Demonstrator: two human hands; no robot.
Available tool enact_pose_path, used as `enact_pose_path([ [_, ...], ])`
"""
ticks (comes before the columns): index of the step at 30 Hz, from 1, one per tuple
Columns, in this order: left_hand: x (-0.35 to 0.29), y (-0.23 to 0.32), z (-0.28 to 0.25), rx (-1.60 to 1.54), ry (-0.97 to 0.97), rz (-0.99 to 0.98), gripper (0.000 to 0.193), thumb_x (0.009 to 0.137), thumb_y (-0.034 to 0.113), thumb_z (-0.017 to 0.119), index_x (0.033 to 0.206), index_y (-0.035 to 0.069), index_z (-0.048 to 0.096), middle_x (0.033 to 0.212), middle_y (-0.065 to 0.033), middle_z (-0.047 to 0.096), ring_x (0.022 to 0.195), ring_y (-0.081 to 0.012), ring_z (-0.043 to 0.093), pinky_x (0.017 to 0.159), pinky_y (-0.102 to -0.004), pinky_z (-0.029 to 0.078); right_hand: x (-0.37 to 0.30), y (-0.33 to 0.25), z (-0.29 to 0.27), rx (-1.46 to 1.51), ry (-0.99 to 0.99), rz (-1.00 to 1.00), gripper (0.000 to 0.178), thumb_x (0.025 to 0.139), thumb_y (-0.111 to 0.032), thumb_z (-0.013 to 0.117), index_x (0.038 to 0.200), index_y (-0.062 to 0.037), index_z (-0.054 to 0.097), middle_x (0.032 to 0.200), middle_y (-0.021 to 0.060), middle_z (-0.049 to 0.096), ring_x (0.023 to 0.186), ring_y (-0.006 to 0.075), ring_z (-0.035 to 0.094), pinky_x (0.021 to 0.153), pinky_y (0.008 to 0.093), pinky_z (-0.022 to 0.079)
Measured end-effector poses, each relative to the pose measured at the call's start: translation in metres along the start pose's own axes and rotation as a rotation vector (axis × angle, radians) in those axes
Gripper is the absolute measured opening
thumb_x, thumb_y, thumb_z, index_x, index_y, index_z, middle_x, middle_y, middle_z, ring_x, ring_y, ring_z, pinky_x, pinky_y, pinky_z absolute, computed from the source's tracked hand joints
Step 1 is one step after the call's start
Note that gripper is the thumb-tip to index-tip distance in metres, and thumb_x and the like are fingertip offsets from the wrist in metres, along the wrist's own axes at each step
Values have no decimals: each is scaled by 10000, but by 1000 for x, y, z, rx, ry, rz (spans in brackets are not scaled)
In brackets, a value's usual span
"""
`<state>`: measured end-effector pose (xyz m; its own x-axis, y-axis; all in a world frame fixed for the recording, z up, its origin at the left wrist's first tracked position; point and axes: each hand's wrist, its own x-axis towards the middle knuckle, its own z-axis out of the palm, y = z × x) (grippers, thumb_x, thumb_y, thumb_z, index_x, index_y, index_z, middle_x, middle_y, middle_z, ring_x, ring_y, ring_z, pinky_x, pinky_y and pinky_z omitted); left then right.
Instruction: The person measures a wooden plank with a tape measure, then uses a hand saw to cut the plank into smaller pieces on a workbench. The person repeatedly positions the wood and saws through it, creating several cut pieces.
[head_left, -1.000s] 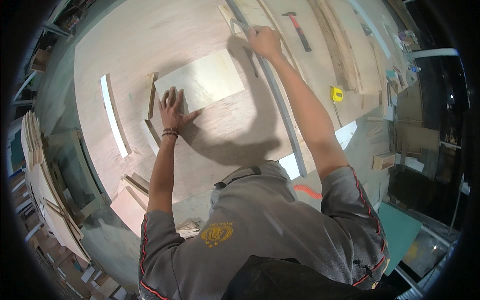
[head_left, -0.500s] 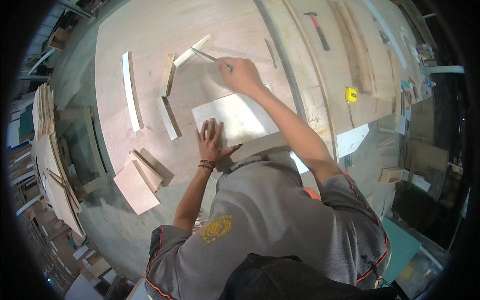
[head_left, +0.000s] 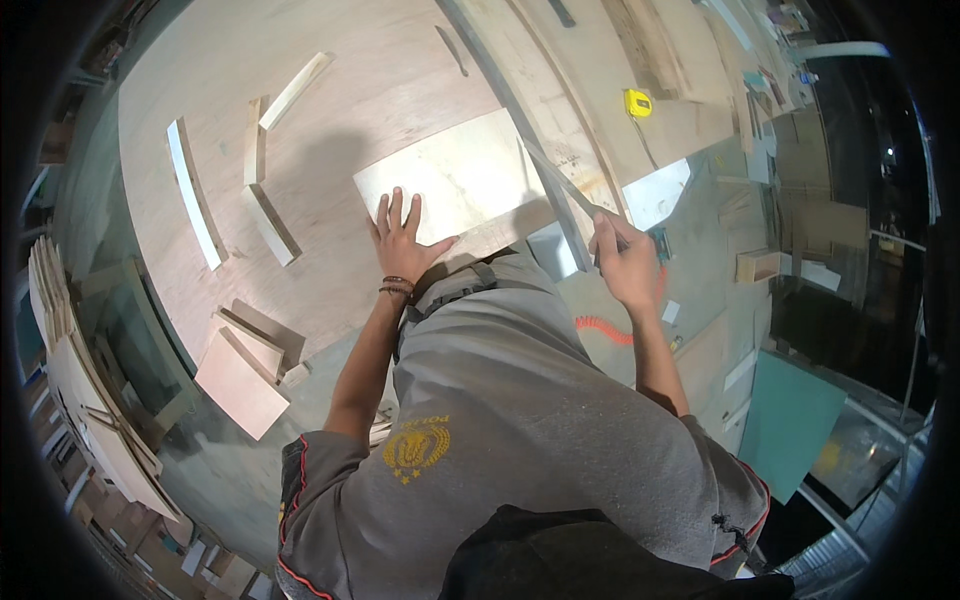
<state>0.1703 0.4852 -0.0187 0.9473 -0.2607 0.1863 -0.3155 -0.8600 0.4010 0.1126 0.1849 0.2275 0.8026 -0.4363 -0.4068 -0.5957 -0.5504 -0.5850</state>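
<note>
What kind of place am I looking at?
Probably a woodworking shop: wooden strips and a pale panel lie on a large wooden board, with a yellow tape measure to the right.

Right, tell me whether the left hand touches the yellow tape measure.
No: the left hand lies on the pale board, apart from the yellow tape measure.

**One piece flat, one held aslant**

Pale, smooth rectangular wooden panel (head_left: pixel 465 170): lying flat, set slantwise, face brightly lit. Slender, straight grey metal-looking tool (head_left: pixel 568 183): held diagonally, far tip pointing up and left, by the panel's right edge; contact cannot be told.
</note>
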Motion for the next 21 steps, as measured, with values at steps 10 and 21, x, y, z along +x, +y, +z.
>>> enact_pose_path([
  [10, 2, 2, 15, 52, 101, -12, 1066, 635, 756, 842, 1499, 205, 547, 1635, -130, 401, 1519, -382, 327, 1175, -718, 254, -2, 42, 20, 78, 114, -104, 391, 1039, -328, 619, 1181, 10, 753, 826, 201, 754, 800, 242, 748, 787, 375, 559],
  [21, 6, -3, 20, 58, 97, -13, 1039, 634, 782, 827, 1455, 193, 586, 1617, -143, 428, 1521, -378, 328, 1174, -724, 263, -7, 44, 30, 12, 136, -106, 371, 1040, -318, 612, 1170, -2, 757, 874, 239, 752, 827, 306, 768, 798, 394, 568],
])
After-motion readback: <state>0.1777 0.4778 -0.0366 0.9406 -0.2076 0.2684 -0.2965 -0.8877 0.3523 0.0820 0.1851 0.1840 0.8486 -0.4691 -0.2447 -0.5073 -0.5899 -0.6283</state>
